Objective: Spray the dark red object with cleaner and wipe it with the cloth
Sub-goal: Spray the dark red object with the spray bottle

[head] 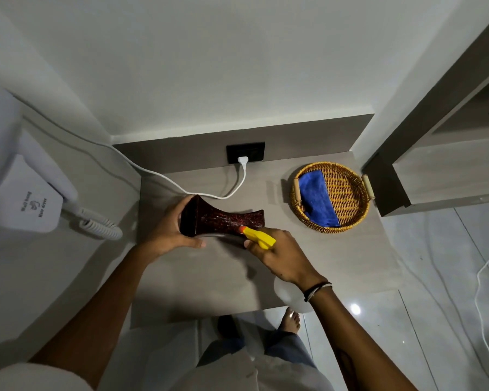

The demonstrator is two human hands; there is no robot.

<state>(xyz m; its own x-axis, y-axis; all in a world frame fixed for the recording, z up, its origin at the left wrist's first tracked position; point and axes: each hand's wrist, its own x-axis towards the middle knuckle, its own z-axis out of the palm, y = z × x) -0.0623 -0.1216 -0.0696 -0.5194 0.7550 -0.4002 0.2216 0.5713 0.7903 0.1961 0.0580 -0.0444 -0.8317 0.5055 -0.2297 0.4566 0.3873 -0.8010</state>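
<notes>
The grey counter [209, 277] filled the middle of the view; a white wall-hung hair dryer [31, 204] sat at its left edge, and a wicker basket [347, 221] at the far right held the folded blue cloth [316, 198], well apart from both hands. The dark red object [220, 220], a flared vase, lay on its side near the counter's middle; the left hand [170, 230] was wrapped around its wide end, while the right hand [283, 255] gripped the spray bottle [259, 237], its yellow nozzle almost touching the vase. Spraying that close risked runoff pooling on the counter; mist might also drift toward the socket [245, 152] behind.
</notes>
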